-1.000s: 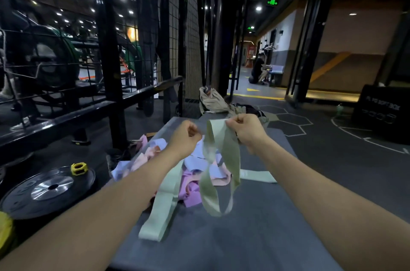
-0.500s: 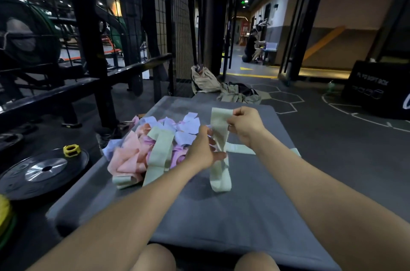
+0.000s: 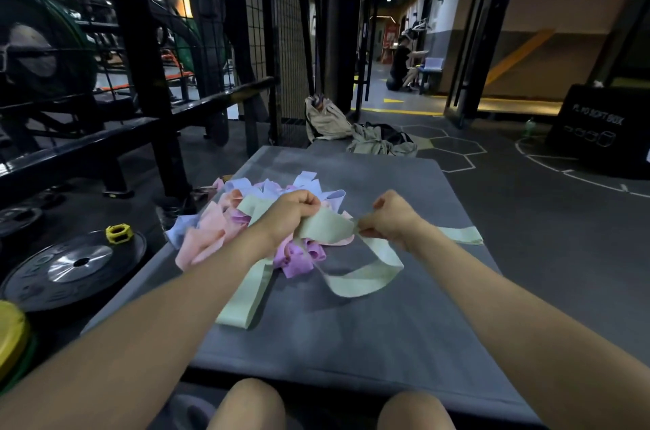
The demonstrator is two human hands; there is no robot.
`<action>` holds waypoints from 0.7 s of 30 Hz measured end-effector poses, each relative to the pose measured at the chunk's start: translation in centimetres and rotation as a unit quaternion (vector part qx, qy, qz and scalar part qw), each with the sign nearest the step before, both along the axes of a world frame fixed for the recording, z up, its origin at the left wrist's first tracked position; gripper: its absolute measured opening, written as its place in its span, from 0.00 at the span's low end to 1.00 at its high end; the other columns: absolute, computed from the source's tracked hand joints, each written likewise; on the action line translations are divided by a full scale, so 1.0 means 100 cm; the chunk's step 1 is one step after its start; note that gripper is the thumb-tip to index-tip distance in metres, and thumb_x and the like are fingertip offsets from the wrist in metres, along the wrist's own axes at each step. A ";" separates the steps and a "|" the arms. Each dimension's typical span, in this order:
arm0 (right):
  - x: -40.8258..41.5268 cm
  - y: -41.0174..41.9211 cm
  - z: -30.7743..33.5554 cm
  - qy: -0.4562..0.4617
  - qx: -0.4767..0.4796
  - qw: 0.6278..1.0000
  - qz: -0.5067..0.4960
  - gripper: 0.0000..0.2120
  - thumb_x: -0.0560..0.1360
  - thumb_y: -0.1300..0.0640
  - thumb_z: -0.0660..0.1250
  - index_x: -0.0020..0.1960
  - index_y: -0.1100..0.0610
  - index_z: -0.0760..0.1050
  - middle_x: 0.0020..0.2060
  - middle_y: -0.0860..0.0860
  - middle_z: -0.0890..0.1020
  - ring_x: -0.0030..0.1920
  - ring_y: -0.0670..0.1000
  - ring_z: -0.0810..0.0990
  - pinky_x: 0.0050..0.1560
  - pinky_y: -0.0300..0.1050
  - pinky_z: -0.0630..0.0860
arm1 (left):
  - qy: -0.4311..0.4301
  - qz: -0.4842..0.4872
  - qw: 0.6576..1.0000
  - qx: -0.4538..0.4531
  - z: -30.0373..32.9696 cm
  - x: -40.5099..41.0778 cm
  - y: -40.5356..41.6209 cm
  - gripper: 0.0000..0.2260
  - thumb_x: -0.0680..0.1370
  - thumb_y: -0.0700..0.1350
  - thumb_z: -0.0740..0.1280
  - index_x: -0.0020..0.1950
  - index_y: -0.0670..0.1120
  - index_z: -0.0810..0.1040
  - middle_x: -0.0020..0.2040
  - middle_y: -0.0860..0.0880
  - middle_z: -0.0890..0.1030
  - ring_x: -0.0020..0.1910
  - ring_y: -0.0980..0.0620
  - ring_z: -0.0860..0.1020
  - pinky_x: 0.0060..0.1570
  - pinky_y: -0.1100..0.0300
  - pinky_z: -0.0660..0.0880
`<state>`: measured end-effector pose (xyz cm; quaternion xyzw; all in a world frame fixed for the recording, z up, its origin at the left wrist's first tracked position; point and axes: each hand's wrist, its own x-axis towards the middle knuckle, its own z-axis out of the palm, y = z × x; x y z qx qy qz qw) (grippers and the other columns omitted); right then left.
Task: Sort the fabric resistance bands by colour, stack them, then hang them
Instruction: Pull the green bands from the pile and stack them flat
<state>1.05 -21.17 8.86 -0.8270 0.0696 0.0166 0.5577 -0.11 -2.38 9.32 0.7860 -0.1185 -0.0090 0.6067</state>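
Note:
A pale green band (image 3: 358, 278) loops over the grey mat (image 3: 369, 341), and both hands hold its upper stretch. My left hand (image 3: 293, 215) grips one end over the pile. My right hand (image 3: 390, 218) pinches the other end a short way to the right. A tangled pile of bands (image 3: 225, 218) in peach, pink, lilac and light blue lies on the mat's left half. A second green band (image 3: 246, 299) trails from the pile toward me. Another green band (image 3: 457, 236) lies flat behind my right wrist.
A black weight plate (image 3: 74, 264) with a yellow collar (image 3: 119, 233) lies on the floor to the left, under a black rack rail (image 3: 133, 127). Bags and clothes (image 3: 351, 134) sit beyond the mat. A black soft box (image 3: 598, 130) stands far right. A person crouches in the corridor.
My hands have dropped lower and drawn apart, pulling the green band out sideways between them. The view has tipped down, so my knees show at the bottom.

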 end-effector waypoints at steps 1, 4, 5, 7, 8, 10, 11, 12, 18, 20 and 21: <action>0.000 0.002 -0.002 -0.005 -0.011 1.000 0.009 0.15 0.68 0.69 0.70 0.50 0.63 0.69 0.45 0.57 0.71 0.37 0.54 0.80 0.43 0.48 0.82 | 0.004 0.000 1.000 -0.001 -0.001 0.000 0.002 0.13 0.78 0.33 0.60 0.35 0.45 0.71 0.35 0.51 0.70 0.35 0.56 0.67 0.36 0.66 0.64; -0.003 0.005 -0.007 -0.013 -0.042 0.996 0.079 0.05 0.71 0.67 0.67 0.46 0.69 0.76 0.37 0.55 0.76 0.35 0.50 0.78 0.50 0.47 0.80 | 0.017 0.006 1.000 0.001 -0.005 -0.001 0.008 0.13 0.78 0.33 0.59 0.35 0.45 0.70 0.33 0.50 0.69 0.33 0.56 0.65 0.33 0.64 0.62; -0.005 0.005 -0.007 -0.014 -0.055 0.993 0.102 0.05 0.72 0.65 0.67 0.38 0.66 0.76 0.32 0.54 0.76 0.35 0.49 0.77 0.49 0.46 0.78 | 0.018 0.009 1.000 -0.005 -0.007 -0.001 0.011 0.14 0.78 0.33 0.59 0.35 0.45 0.69 0.33 0.50 0.69 0.33 0.55 0.65 0.33 0.64 0.61; -0.011 0.005 -0.009 0.001 -0.074 0.988 0.137 0.13 0.74 0.59 0.66 0.31 0.60 0.74 0.28 0.50 0.78 0.36 0.49 0.76 0.45 0.43 0.74 | 0.018 0.026 0.999 -0.014 -0.009 0.000 0.017 0.14 0.78 0.33 0.58 0.34 0.46 0.68 0.33 0.50 0.68 0.33 0.55 0.64 0.33 0.63 0.60; -0.014 0.004 -0.011 0.008 -0.069 0.984 0.161 0.12 0.74 0.58 0.65 0.33 0.60 0.75 0.29 0.50 0.78 0.35 0.49 0.76 0.45 0.43 0.74 | 0.018 0.037 0.999 -0.012 -0.010 0.001 0.020 0.14 0.78 0.34 0.58 0.34 0.46 0.68 0.33 0.50 0.68 0.33 0.55 0.64 0.33 0.63 0.60; -0.020 0.003 -0.011 0.011 -0.081 0.974 0.209 0.10 0.74 0.55 0.67 0.37 0.60 0.76 0.32 0.50 0.76 0.33 0.47 0.73 0.41 0.41 0.73 | 0.017 0.047 0.999 0.003 -0.012 0.002 0.026 0.14 0.79 0.34 0.58 0.34 0.46 0.68 0.33 0.51 0.68 0.33 0.56 0.64 0.34 0.64 0.60; -0.022 0.002 -0.011 0.009 -0.111 0.968 0.223 0.10 0.73 0.53 0.69 0.38 0.59 0.76 0.31 0.49 0.74 0.33 0.46 0.70 0.37 0.38 0.70 | 0.015 0.048 0.999 0.012 -0.014 0.002 0.028 0.14 0.78 0.34 0.58 0.34 0.46 0.67 0.34 0.50 0.68 0.33 0.56 0.64 0.34 0.64 0.61; -0.024 0.002 -0.012 0.008 -0.149 0.961 0.231 0.10 0.72 0.52 0.70 0.39 0.58 0.76 0.31 0.47 0.73 0.33 0.45 0.69 0.36 0.37 0.67 | 0.015 0.051 0.998 0.020 -0.018 0.003 0.031 0.14 0.78 0.33 0.58 0.34 0.46 0.67 0.34 0.50 0.68 0.34 0.55 0.64 0.34 0.64 0.61; -0.021 0.004 -0.045 0.051 -0.309 0.920 0.237 0.07 0.71 0.55 0.71 0.37 0.58 0.77 0.35 0.48 0.76 0.40 0.48 0.72 0.42 0.41 0.70 | 0.013 0.089 0.968 0.235 -0.053 0.006 0.074 0.13 0.78 0.38 0.56 0.35 0.49 0.65 0.33 0.51 0.67 0.35 0.52 0.63 0.41 0.58 0.61; -0.022 0.005 -0.057 0.053 -0.369 0.894 0.249 0.08 0.73 0.57 0.68 0.35 0.57 0.74 0.37 0.51 0.76 0.42 0.50 0.71 0.40 0.43 0.68 | 0.007 0.115 0.947 0.301 -0.068 0.001 0.093 0.13 0.78 0.38 0.56 0.34 0.49 0.64 0.32 0.51 0.67 0.36 0.51 0.64 0.40 0.56 0.63; -0.022 0.007 -0.062 0.048 -0.388 0.886 0.249 0.05 0.74 0.58 0.67 0.39 0.58 0.77 0.40 0.53 0.77 0.43 0.50 0.72 0.42 0.43 0.69 | 0.010 0.127 0.941 0.315 -0.073 -0.002 0.100 0.13 0.79 0.38 0.57 0.35 0.47 0.65 0.34 0.50 0.69 0.38 0.49 0.66 0.41 0.55 0.65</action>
